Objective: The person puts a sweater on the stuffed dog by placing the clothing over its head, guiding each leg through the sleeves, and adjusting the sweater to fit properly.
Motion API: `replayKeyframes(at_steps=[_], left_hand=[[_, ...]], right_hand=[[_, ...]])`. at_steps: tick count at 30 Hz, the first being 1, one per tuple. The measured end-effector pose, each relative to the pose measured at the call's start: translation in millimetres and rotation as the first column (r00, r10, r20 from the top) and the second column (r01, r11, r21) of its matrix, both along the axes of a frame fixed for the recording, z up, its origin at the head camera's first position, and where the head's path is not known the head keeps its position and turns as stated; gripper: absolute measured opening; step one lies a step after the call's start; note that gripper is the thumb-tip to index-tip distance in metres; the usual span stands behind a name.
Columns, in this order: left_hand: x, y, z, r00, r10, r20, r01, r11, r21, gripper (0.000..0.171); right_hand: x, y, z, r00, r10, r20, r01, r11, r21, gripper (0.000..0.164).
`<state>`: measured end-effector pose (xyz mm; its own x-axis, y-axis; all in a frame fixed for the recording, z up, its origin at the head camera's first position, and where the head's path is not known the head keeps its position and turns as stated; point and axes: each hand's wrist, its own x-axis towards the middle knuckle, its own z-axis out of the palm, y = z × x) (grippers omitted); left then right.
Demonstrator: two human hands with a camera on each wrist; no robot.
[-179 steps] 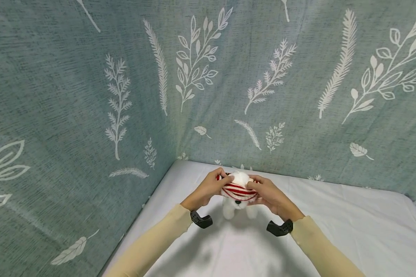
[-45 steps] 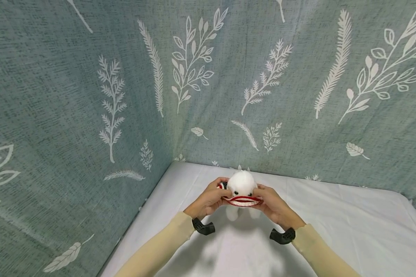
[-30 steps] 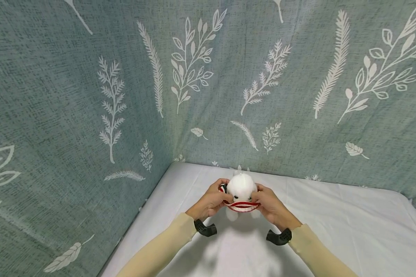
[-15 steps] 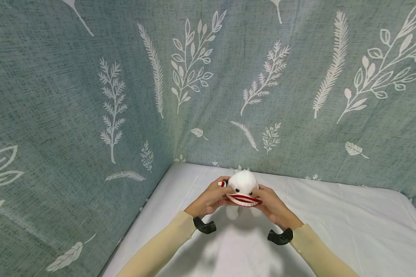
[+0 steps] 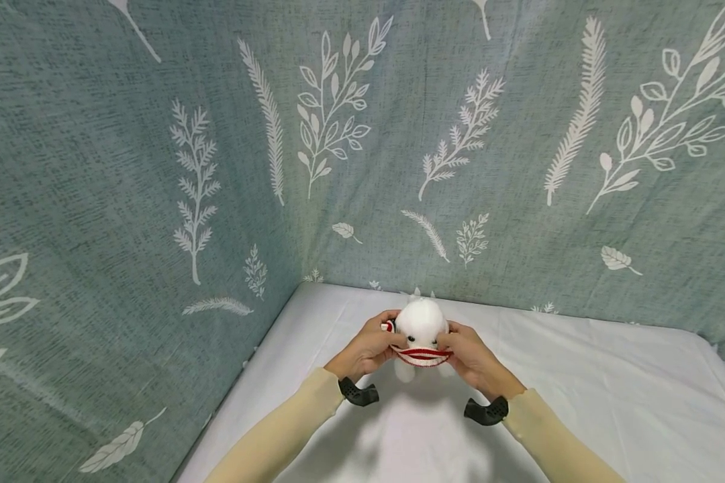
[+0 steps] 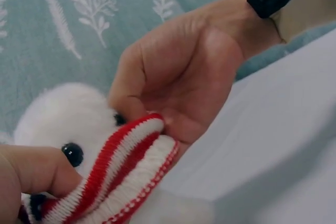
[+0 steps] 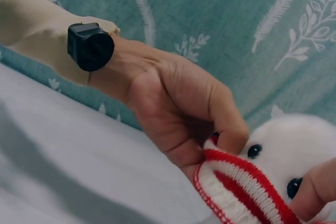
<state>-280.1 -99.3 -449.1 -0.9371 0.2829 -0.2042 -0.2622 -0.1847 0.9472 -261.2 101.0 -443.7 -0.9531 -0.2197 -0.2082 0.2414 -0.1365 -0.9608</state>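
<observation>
A white plush toy (image 5: 421, 320) with black eyes stands on the white cloth, its pale legs showing below its head. A red-and-white striped knit garment (image 5: 421, 361) with a dark patch at one side stretches across the front of its face, just under the eyes. My left hand (image 5: 367, 345) pinches one side of the opening, thumb on the front. On the other side my right hand (image 5: 476, 351) pinches the knit, its thumb beside an eye. Close up in the left wrist view, the ribbed hem (image 6: 152, 177) has red stitching. The toy's muzzle is hidden behind the knit.
White cloth (image 5: 604, 389) covers the surface around the toy. Grey-green leaf-patterned fabric (image 5: 362, 255) hangs close behind it and along the left side. Each wrist wears a black band device, like the one (image 5: 486, 411) on the right.
Six seconds ago the knit lay over the toy's forehead and eyes; now it sits below the eyes. Over the last second both hands have shifted it slightly up and down, still gripping it.
</observation>
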Motion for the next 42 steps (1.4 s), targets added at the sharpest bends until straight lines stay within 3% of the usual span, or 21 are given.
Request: replayKeyframes(at_steps=[22, 30, 33, 36, 39, 42], left_hand=[[-0.8, 3, -1.7, 1.0, 0.016, 0.018, -0.016, 1.0, 0.005, 0.082], [-2.1, 10, -1.2, 0.999, 0.049, -0.02, -0.047, 0.994, 0.094, 0.062], [-5.8, 8, -1.5, 0.998, 0.035, -0.055, -0.033, 0.999, 0.033, 0.06], [-8.8, 0, -2.7, 0.993, -0.014, -0.119, 0.001, 0.994, -0.107, 0.06], [-10.2, -8, -5.3, 0.978, -0.078, -0.192, 0.022, 0.961, -0.276, 0.059], [-11.3, -13, -9.2, 0.95, -0.147, -0.274, 0.027, 0.918, -0.397, 0.059]], right_hand=[[3.1, -1, -0.5, 1.0, -0.011, -0.021, 0.01, 0.998, -0.056, 0.084], [3.8, 3, 0.1, 0.999, -0.042, -0.032, 0.038, 0.993, -0.115, 0.082], [2.7, 6, 2.7, 0.998, -0.026, -0.05, 0.021, 0.996, -0.092, 0.077], [1.2, 12, 1.6, 0.996, 0.034, -0.084, -0.033, 0.999, 0.014, 0.071], [-0.6, 18, -2.3, 0.99, 0.083, -0.118, -0.065, 0.987, 0.147, 0.071], [-2.8, 25, -7.4, 0.981, 0.124, -0.152, -0.083, 0.965, 0.248, 0.073]])
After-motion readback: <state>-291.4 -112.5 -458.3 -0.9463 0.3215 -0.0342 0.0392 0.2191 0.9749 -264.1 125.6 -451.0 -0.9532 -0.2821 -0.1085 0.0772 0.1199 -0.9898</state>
